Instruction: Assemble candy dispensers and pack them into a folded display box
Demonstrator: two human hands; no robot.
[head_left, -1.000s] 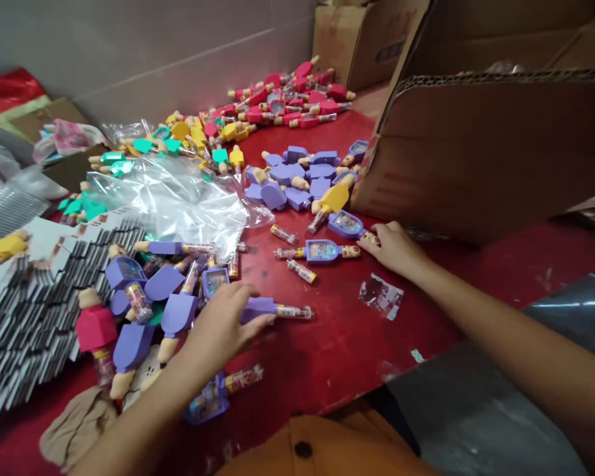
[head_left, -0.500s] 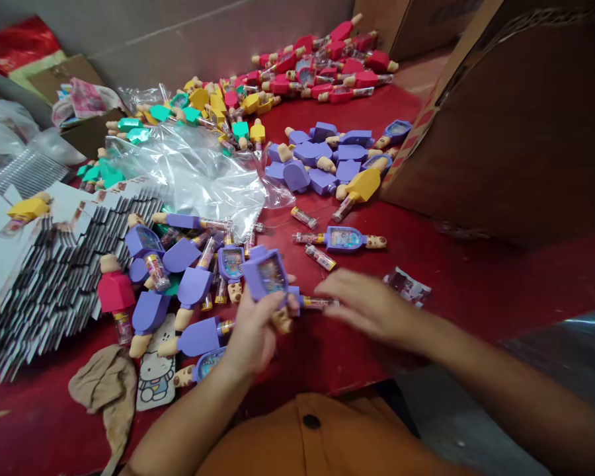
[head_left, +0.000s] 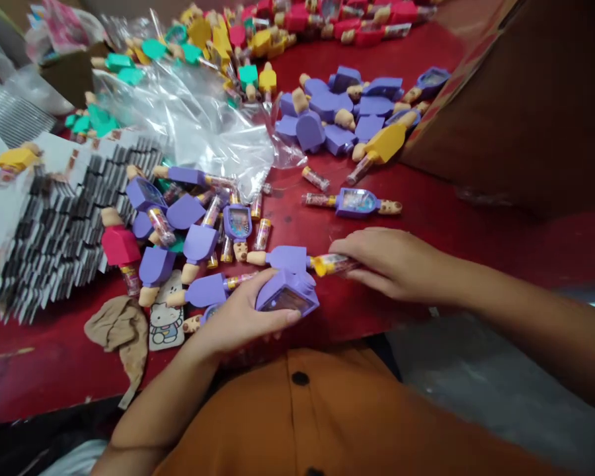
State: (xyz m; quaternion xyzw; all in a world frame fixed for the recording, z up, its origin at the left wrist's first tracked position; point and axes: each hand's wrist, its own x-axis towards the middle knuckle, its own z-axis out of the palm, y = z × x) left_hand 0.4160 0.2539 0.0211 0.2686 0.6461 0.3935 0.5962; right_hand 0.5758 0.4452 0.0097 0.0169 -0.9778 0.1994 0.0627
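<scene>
My left hand (head_left: 238,317) is closed around a purple plastic toy (head_left: 285,294) with a clear window, tilted so its short neck points right. Between the fingers of my right hand (head_left: 391,264) is a small clear tube (head_left: 330,266) with a yellow cap, filled with tiny pieces. The tube's capped end is close to the neck of the toy, apart from it. Just behind lies another purple toy (head_left: 287,258) with a tan end. Farther back, a purple toy with a tube fitted (head_left: 357,202) rests window up.
Several purple toys (head_left: 198,242) and loose tubes lie at left, beside a phone (head_left: 167,324) and a tan cloth (head_left: 119,324). Stacked cards (head_left: 74,238) stand farther left. Behind are a plastic bag (head_left: 188,125) and coloured toy piles; a cardboard box (head_left: 515,112) stands at right.
My right hand has picked up a tube that lay on the table. My left hand has tilted the purple toy and lowered it toward me. The camera view has dipped.
</scene>
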